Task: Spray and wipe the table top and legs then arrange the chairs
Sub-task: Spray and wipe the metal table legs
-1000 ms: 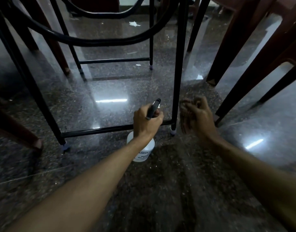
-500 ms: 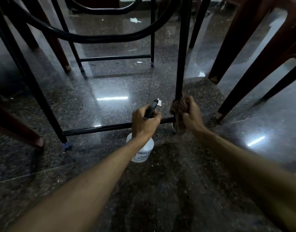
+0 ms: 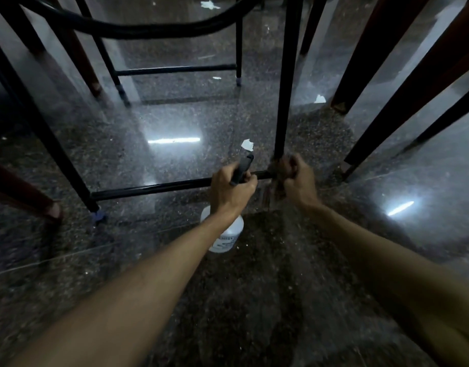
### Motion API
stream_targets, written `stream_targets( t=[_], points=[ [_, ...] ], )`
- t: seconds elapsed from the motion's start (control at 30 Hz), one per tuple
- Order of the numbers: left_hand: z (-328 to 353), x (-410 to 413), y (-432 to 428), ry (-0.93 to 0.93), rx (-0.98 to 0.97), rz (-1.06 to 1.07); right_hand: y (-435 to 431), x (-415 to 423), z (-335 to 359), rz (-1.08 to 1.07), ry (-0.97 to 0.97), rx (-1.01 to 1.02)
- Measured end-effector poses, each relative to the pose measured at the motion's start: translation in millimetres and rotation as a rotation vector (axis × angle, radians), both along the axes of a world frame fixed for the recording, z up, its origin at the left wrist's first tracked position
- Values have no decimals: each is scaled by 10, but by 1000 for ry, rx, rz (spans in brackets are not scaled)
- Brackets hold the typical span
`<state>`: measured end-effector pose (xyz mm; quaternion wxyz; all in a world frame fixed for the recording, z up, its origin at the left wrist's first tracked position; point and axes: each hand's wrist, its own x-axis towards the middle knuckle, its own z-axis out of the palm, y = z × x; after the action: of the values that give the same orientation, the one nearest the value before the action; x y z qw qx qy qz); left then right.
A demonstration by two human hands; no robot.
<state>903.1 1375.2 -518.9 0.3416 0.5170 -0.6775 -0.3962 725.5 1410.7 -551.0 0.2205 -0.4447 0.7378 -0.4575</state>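
Head view: gripping a spray bottle (image 3: 225,234) by its black trigger head in the left hand (image 3: 232,189), just above the floor (image 3: 267,300). Clenching a brown cloth (image 3: 277,178) around the black desk leg (image 3: 285,88) with the right hand (image 3: 298,178), low at the crossbar (image 3: 154,187) joint.

Two hands (image 3: 232,189) (image 3: 298,178), one spray bottle (image 3: 224,234), one cloth (image 3: 277,176), four black table legs (image 3: 283,75).

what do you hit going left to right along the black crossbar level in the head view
blue foot cap of the black metal table leg → black horizontal crossbar → left hand gripping the white plastic spray bottle → right hand pressing a brown cloth → dark brown wooden chair leg
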Motion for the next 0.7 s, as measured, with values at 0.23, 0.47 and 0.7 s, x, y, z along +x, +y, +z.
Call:
stream_targets(
  t=[0.23,0.47,0.7],
  points=[
    [-253,-44,159,-81,96,-39,406,-160,-133,-162,88,44],
    [-252,-195,261,-115,152,0,313,-89,136,-275,78,-175],
    [-245,44,151,-91,95,25,144,174,6,-11,541,-213]
  ],
)
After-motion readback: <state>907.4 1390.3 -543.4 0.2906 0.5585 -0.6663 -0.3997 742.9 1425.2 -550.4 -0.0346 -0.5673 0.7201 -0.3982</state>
